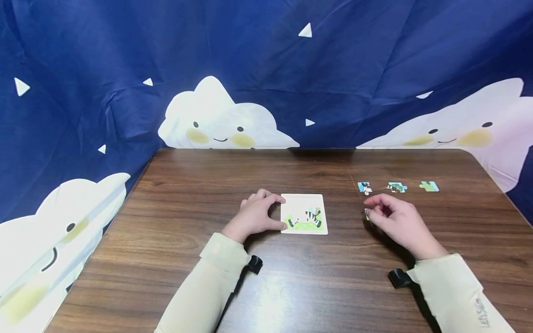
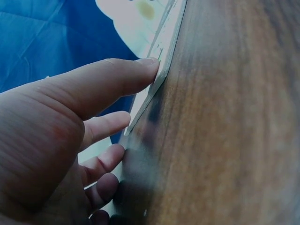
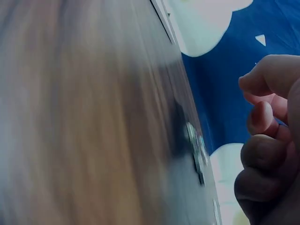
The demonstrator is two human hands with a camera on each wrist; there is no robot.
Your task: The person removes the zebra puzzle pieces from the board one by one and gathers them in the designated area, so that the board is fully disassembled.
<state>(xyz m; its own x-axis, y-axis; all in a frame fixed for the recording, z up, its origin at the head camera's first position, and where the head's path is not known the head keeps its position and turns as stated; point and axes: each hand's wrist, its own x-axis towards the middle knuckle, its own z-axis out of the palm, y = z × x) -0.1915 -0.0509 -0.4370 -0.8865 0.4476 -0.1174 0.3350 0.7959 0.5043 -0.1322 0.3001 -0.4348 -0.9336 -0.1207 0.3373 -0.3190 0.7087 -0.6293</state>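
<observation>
A square white puzzle board [image 1: 304,213] lies on the table, showing a zebra's legs and part of its striped body over green grass; its upper part is blank white. At its left edge is my left hand [image 1: 257,215], thumb and forefinger spread apart and resting on the board, the other fingers loosely bent beside it. My right hand [image 1: 395,223] is over the table to the right, fingers bent, with a gap between thumb and forefinger. Just by that thumb a small green puzzle piece [image 1: 367,214] shows, partly hidden by the hand.
Behind the right hand, a row of puzzle pieces lies on the brown wooden table [image 1: 200,185]: a zebra's head piece [image 1: 364,188], a dark green piece [image 1: 397,187] and a green-and-blue piece [image 1: 429,186]. A blue cloth [image 1: 250,51] with cloud faces hangs beyond the table's far edge.
</observation>
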